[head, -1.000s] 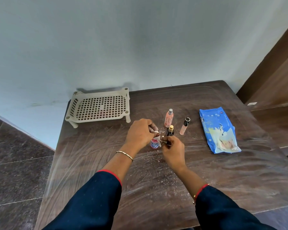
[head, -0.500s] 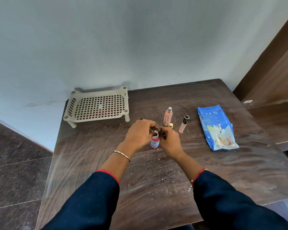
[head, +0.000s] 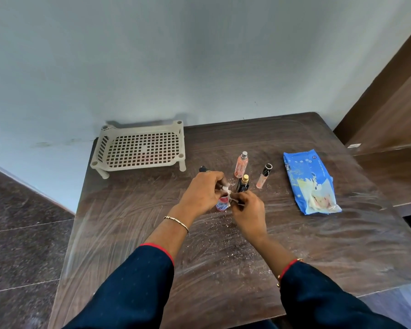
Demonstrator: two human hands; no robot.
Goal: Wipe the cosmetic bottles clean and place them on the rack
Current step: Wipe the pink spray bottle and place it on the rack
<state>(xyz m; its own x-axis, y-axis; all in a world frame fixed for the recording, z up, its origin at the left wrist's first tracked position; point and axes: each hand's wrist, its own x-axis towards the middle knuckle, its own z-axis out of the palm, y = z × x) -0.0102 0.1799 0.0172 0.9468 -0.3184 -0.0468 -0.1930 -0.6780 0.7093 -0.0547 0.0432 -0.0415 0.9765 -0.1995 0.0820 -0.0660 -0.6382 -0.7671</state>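
Pinching the white wipe (head: 227, 195) with your left hand (head: 203, 193) and right hand (head: 249, 213), you hold it against the small red-and-blue bottle (head: 222, 207).

Wall (head: 176, 55): pale blue-grey, plain, with faint smudges low on the left.
Floor (head: 22, 245): dark speckled stone tiles with thin pale joints, left of the table.
Table (head: 318, 245): dark brown wood-grain top with rounded corners, against the wall; glossy, with pale smears and white specks.
Wooden panel (head: 394, 110): brown, rising right of the table.
Ledge (head: 389, 176): brown, lower, at the panel's foot.
Light: soft and diffuse.
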